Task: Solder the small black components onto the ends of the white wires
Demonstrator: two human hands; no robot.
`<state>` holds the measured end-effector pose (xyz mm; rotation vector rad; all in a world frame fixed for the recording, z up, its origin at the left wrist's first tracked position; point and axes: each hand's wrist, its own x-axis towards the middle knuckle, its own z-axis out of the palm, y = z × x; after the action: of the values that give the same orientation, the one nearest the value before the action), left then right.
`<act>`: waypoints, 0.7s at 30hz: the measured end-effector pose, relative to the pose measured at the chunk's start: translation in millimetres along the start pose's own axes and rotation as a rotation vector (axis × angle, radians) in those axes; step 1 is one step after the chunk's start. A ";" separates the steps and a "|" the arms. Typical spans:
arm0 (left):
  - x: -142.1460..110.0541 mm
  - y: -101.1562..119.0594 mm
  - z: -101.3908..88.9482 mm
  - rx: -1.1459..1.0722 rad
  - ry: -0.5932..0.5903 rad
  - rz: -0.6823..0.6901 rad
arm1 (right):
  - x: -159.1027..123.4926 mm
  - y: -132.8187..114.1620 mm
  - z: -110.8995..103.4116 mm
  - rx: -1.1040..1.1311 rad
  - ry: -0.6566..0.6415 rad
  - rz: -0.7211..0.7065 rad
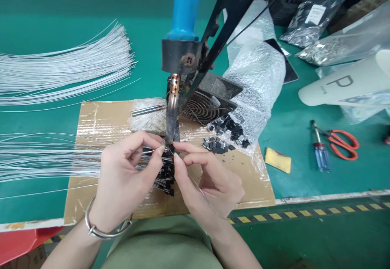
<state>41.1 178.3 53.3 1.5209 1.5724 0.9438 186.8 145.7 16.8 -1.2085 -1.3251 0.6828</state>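
Note:
A soldering iron (174,86) with a blue handle is clamped with its tip pointing down between my hands. My left hand (128,179) is closed, thumb and forefinger pinching what looks like the end of a white wire just left of the tip. A small black piece (171,148) sits right under the tip; my fingers partly hide it. My right hand (210,179) pinches a thin strand of solder wire (211,205), which trails down across the palm. Below the fingertips, several wires with black ends (167,175) lie in a row on the cardboard (252,183).
Bundled white wires (91,68) lie at left. Behind the tip stands a black fan (204,106), beside loose black pieces (217,145) and bubble wrap (258,78). To the right are a yellow sponge (278,160), a screwdriver (320,151), red-handled cutters (344,144) and a white cup (350,80).

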 end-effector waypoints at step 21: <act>-2.0 -0.8 -1.8 0.006 -0.003 0.019 | 1.1 1.9 1.9 -0.020 0.022 -0.063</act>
<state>39.1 176.3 53.5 1.5432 1.5628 0.9469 185.7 147.8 15.1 -1.1822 -1.3491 0.6102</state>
